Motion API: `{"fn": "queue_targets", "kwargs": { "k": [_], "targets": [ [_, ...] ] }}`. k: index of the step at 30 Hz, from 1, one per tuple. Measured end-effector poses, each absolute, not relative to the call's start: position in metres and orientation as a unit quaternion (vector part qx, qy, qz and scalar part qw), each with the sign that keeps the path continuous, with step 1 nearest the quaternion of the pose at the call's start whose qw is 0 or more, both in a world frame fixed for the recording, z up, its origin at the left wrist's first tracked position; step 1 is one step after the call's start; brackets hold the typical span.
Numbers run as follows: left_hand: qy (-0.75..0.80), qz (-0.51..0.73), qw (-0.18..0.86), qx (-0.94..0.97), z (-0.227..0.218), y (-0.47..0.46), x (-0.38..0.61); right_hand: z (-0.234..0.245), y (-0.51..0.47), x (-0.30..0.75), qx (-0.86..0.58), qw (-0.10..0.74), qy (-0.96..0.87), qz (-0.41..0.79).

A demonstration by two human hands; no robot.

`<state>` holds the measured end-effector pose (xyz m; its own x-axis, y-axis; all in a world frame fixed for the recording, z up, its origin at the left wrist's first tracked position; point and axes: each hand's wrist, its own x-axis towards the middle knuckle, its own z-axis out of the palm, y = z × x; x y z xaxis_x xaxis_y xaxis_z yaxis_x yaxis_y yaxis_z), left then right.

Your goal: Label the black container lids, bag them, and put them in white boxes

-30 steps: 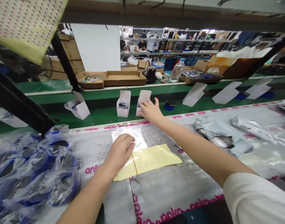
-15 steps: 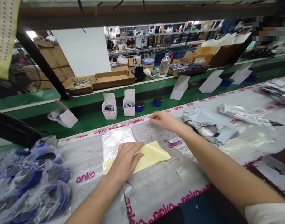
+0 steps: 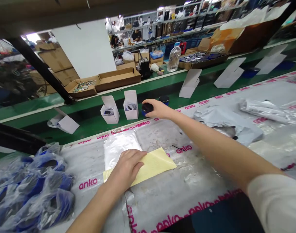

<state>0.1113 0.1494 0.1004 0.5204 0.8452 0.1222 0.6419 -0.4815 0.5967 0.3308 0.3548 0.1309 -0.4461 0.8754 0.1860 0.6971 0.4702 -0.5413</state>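
My right hand [image 3: 160, 109] reaches to the green ledge, fingers and thumb closed around a small round blue tub with a black top [image 3: 147, 108]. A second such tub [image 3: 164, 99] stands just behind that hand. My left hand [image 3: 127, 165] lies flat with fingers stretched out over a yellow sheet [image 3: 159, 162]. Part of the sheet is hidden under the hand. Beyond it, glossy clear plastic bags [image 3: 121, 142] lie on the table. Left of the held tub, two open white boxes [image 3: 131, 111] stand upright with wrapped contents.
Bagged blue items [image 3: 48, 194] pile up at the left. A tipped white box [image 3: 69, 124] lies on the green ledge [image 3: 89, 124]; more open boxes [image 3: 190, 84] stand along it to the right. Grey plastic packaging [image 3: 235, 124] lies right of my forearm. A water bottle [image 3: 174, 58] stands behind.
My right hand has moved left and forward from above the table edge and closed on the blue tub. My left hand stays on the yellow sheet. The view has shifted slightly.
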Motion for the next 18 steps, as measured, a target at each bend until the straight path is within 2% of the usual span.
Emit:
{"fn": "queue_targets", "kwargs": {
  "k": [4, 7, 12, 15, 18],
  "targets": [
    [0.464, 0.21, 0.29, 0.811, 0.108, 0.148, 0.113, 0.124, 0.303, 0.355, -0.279, 0.195, -0.893, 0.293],
    [0.478, 0.227, 0.305, 0.792, 0.113, 0.15, 0.118, 0.118, 0.279, 0.363, -0.219, 0.181, -0.895, 0.344],
    [0.512, 0.216, 0.314, 0.77, 0.124, 0.162, 0.132, 0.139, 0.252, 0.381, -0.278, 0.211, -0.879, 0.324],
    [0.524, 0.202, 0.336, 0.756, 0.129, 0.168, 0.143, 0.15, 0.224, 0.38, -0.345, 0.175, -0.873, 0.297],
    [0.54, 0.249, 0.386, 0.705, 0.128, 0.168, 0.148, 0.138, 0.196, 0.366, -0.351, 0.147, -0.897, 0.224]
  ]
}}
